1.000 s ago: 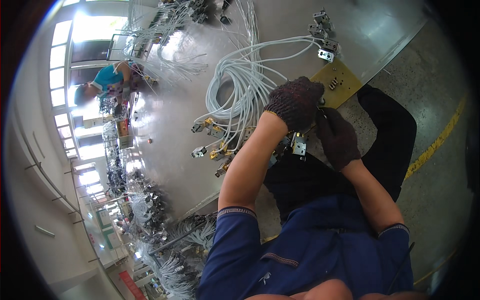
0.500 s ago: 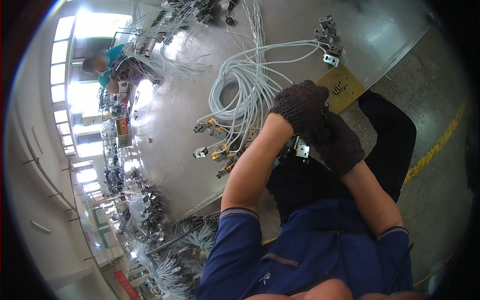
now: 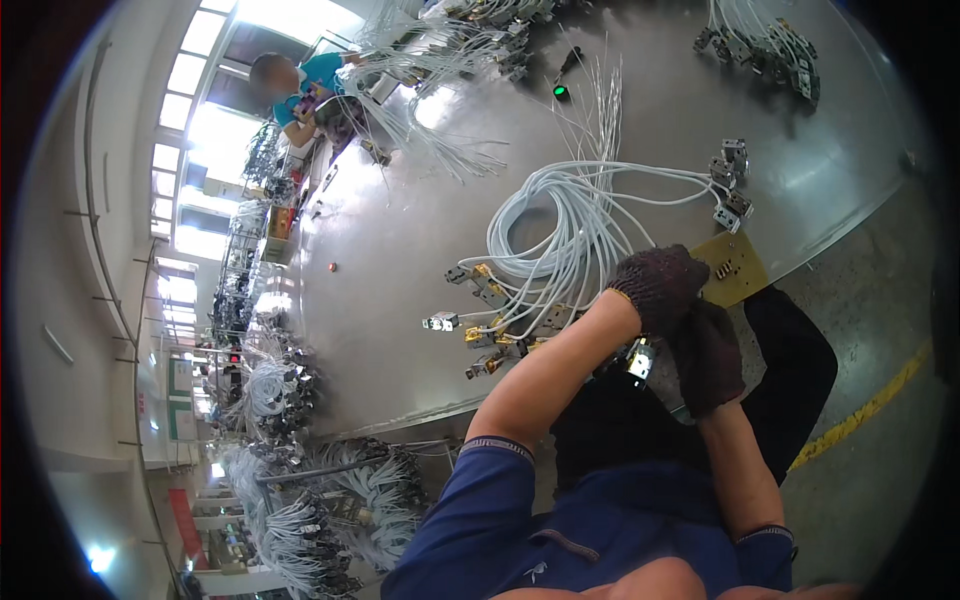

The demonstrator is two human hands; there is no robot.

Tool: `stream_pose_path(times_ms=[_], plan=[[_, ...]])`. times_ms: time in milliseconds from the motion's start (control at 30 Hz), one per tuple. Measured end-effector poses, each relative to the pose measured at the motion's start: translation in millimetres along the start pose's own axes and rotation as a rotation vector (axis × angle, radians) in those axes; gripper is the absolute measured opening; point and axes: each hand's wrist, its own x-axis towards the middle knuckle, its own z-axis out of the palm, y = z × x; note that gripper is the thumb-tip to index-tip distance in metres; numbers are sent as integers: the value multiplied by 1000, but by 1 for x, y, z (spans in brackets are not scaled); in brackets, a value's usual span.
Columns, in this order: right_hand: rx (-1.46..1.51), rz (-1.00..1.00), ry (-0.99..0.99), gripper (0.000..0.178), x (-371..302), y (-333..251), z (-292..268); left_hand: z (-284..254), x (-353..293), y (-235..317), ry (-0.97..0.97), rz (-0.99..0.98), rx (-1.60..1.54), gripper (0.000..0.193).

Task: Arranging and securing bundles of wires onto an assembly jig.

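My left hand [image 3: 660,288], in a dark knitted glove, is closed and pressed against my gloved right hand [image 3: 708,358], also closed, at the table's near edge. Whatever lies between their fingers is hidden. A shiny metal bracket [image 3: 641,362] shows just below the hands, over my lap; whether they hold it cannot be seen. Beside the right hand lies a yellowish board [image 3: 738,270] with several small metal pins [image 3: 725,270] on it. To the left of the hands is a coil of white cables [image 3: 520,225], with metal latch-like parts [image 3: 486,335] at its ends.
More metal parts [image 3: 732,185] end the cables beyond the board. Other cable bundles lie at the far right [image 3: 770,50] and far left [image 3: 470,40] of the metal table [image 3: 400,330]. A co-worker [image 3: 300,90] sits at the far left. Cables hang on a rack [image 3: 320,475] at lower left.
The whole view has shifted, so the table and hands appear lower and further right, and a far-right cable bundle has come into view. My hands stay pressed together.
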Motion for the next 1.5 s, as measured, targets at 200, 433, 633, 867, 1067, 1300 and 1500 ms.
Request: stream_pose_path(times_ms=[200, 433, 633, 867, 1067, 1300, 1500], plan=[[673, 376, 109, 32, 3, -13, 1, -6, -1, 4, -65, -44, -24, 46], [-54, 90, 36, 32, 2, -8, -5, -6, -2, 3, -72, -24, 8, 45], [-404, -148, 139, 28, -2, -3, 5, -1, -4, 1, -6, -4, 2, 44], [-544, -217, 138, 28, 0, -2, 7, 2, -4, 0, -4, -6, -31, 43], [-292, -141, -16, 27, 11, -20, -13, 0, -5, 2, 17, -20, -24, 46], [183, 242, -196, 31, 10, -26, -22, -1, 0, 2, -30, -20, -26, 48], [-2, 283, 93, 39, 7, -26, -5, 1, 3, 2, -52, -31, 25, 59]])
